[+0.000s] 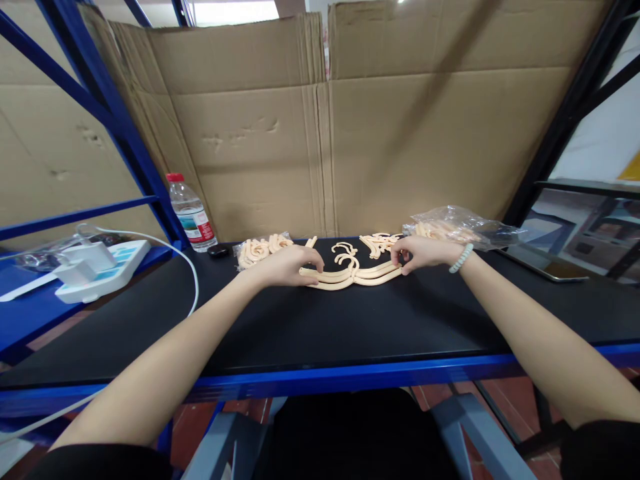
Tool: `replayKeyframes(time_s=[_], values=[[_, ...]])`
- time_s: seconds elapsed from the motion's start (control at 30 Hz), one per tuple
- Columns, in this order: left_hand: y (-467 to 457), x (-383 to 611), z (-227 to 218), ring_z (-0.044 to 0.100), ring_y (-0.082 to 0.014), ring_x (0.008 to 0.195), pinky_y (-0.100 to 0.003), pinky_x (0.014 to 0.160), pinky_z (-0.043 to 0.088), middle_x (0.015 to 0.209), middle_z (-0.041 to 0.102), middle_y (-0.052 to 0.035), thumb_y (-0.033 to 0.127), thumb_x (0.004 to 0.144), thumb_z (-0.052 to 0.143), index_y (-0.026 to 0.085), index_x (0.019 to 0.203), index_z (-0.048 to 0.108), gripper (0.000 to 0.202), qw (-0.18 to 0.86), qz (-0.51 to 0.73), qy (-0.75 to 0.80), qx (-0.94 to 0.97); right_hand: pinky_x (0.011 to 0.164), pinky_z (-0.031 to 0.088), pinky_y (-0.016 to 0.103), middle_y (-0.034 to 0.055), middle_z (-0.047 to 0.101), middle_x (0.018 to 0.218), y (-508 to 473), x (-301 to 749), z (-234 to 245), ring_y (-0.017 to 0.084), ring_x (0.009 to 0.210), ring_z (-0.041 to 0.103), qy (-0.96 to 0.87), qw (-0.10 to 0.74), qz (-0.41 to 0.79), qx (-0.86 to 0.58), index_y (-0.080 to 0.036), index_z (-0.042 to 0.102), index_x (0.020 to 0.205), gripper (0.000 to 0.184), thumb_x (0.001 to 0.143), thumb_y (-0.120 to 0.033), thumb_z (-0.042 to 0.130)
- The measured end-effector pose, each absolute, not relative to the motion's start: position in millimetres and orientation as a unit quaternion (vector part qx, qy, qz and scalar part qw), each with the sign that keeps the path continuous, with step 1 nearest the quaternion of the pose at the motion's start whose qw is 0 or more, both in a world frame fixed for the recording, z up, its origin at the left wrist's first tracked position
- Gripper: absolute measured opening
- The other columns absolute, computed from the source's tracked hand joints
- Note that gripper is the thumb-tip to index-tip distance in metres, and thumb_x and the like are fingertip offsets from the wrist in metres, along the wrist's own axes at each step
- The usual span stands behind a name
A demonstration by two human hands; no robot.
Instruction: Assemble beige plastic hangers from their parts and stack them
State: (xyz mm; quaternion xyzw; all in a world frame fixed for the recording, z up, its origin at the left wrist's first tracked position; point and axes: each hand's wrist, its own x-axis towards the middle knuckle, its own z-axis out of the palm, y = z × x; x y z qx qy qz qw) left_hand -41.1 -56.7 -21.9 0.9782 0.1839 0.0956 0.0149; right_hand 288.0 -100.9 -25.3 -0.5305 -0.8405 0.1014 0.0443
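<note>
Grip of the left hand (290, 265) was pinched around the left ends of the curved strips (370, 273), the right hand (407, 257) likewise at the right ends. Strips lay about midway along the black tabletop (350, 333), nearer its back edge than its front. Doing this well likely called for light, even pressure, both ends nudged together, so the central meeting point held and the curled pieces (345, 247) behind weren't knocked.
</note>
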Motion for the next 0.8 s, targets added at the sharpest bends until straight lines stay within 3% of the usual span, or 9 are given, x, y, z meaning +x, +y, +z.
replayKeyframes(time_s=[0.27,0.43,0.67,0.8], values=[[-57,-43,-19,0.063,-0.0170,0.087,-0.027,0.078,0.045,0.095,0.069,-0.0038,0.028,0.081,0.055,0.019,0.095,0.063,0.019,-0.004,0.153,0.255,0.955,0.069,0.044,0.027,0.0049,0.066,0.090,-102,297,-21,0.017,0.079,0.058,-0.856,0.044,0.125,-0.499,-0.015,0.065,0.087,0.021,0.066,-0.014,0.063],[-44,-54,-18,0.065,-0.0175,0.084,-0.030,0.076,0.047,0.093,0.070,-0.0031,0.026,0.083,0.051,0.020,0.113,0.055,0.032,-0.023,0.238,0.375,0.896,0.071,0.044,0.028,0.0070,0.069,0.088,-99,303,-17,0.017,0.079,0.062,-0.825,0.124,0.024,-0.550,-0.015,0.067,0.087,0.021,0.077,-0.013,0.049],[-27,-57,-25,0.064,-0.0181,0.079,-0.027,0.073,0.046,0.087,0.071,-0.0040,0.023,0.079,0.050,0.019,0.091,0.068,0.021,-0.048,0.195,0.422,0.884,0.066,0.045,0.027,0.0061,0.070,0.083,-94,289,-18,0.017,0.073,0.062,-0.790,0.229,-0.026,-0.568,-0.016,0.067,0.085,0.018,0.079,-0.019,0.051],[-16,-46,-30,0.064,-0.0181,0.078,-0.027,0.071,0.045,0.087,0.072,-0.0053,0.021,0.079,0.048,0.019,0.090,0.070,0.025,-0.079,0.130,0.403,0.903,0.068,0.046,0.024,0.0068,0.071,0.085,-85,261,-17,0.017,0.076,0.064,-0.783,0.213,0.006,-0.585,-0.015,0.068,0.085,0.017,0.079,-0.021,0.054]])
